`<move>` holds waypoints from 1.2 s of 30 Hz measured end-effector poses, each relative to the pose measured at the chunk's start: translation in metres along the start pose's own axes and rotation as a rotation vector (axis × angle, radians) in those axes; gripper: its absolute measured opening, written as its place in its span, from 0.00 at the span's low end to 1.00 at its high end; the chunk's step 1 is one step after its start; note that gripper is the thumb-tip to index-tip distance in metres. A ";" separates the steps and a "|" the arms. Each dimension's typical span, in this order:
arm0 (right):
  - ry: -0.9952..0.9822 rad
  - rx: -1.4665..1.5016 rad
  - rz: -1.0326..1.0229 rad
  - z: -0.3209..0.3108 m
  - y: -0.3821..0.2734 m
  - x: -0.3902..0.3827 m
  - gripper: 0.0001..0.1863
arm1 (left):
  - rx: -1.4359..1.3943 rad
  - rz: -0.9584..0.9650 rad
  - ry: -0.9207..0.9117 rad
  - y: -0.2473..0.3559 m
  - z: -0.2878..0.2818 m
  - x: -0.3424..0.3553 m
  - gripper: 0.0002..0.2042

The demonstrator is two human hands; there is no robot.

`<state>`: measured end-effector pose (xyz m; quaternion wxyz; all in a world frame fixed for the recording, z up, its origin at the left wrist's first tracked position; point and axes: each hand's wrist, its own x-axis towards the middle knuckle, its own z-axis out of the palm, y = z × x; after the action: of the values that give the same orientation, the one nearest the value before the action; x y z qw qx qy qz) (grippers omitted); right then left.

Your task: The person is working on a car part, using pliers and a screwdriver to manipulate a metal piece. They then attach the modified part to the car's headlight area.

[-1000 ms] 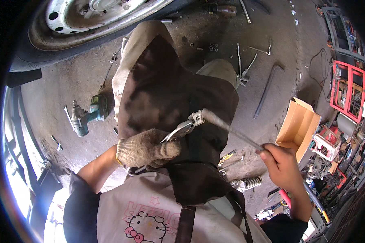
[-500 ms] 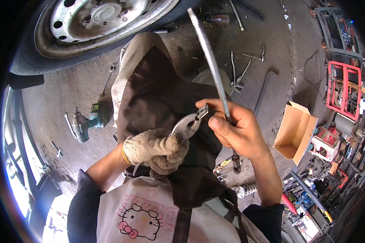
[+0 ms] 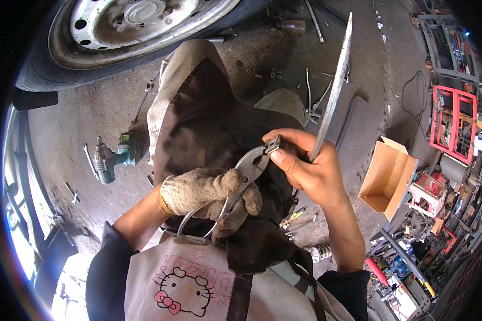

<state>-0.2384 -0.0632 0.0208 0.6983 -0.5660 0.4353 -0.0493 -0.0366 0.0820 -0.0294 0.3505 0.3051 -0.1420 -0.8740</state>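
Pliers (image 3: 250,165) are held in the gloved left hand (image 3: 201,193), fingers loosely curled about the spread handles; the nose is pointed up and right, beyond the glove. A small metal piece (image 3: 273,144) is pinched at the nose by thumb and forefinger of the right hand (image 3: 311,167). A bar (image 3: 334,88), steeply slanted up-right, is gripped there too.

The pliers (image 3: 253,165) and long metal bar (image 3: 334,88) are silver-grey; the knit glove (image 3: 190,191) is cream, smudged brown. The off-white and dark brown apron (image 3: 198,120) bears a black-outlined cartoon cat (image 3: 190,295) with a pink bow (image 3: 167,303). The impact wrench (image 3: 105,165) is teal, its battery (image 3: 127,144) green, the cardboard box (image 3: 399,168) tan.
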 end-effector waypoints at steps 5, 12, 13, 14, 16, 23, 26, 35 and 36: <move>0.007 -0.068 -0.014 -0.004 0.002 0.001 0.14 | 0.054 -0.093 0.048 0.005 -0.004 -0.002 0.33; 0.023 -0.041 -0.028 -0.003 0.004 0.003 0.17 | -0.007 -0.139 0.083 0.013 0.001 -0.002 0.32; 0.013 -0.056 -0.029 -0.006 0.004 0.003 0.17 | 0.074 -0.140 0.143 0.014 -0.001 -0.002 0.33; 0.003 -0.070 -0.030 -0.007 0.004 0.003 0.17 | 0.066 -0.145 0.128 0.017 -0.001 -0.002 0.33; 0.011 -0.072 -0.035 -0.005 0.003 0.004 0.17 | 0.048 -0.155 0.095 0.024 0.001 -0.002 0.33; -0.119 0.182 0.042 -0.013 0.020 0.004 0.26 | -0.383 -0.087 -0.068 0.019 -0.003 0.000 0.34; -0.050 0.259 0.136 0.000 0.032 -0.006 0.29 | -0.464 0.009 0.064 0.020 -0.007 0.002 0.37; 0.065 -0.065 -0.061 0.043 0.029 0.014 0.14 | -0.224 0.593 0.539 0.041 -0.061 -0.015 0.30; 0.056 -0.092 -0.097 0.045 0.021 0.019 0.11 | -0.248 0.594 0.535 0.057 -0.062 -0.016 0.29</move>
<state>-0.2058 -0.0329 -0.0087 0.6560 -0.6163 0.4285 -0.0790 0.0414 0.0504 -0.0443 0.6460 0.4227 -0.0212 -0.6353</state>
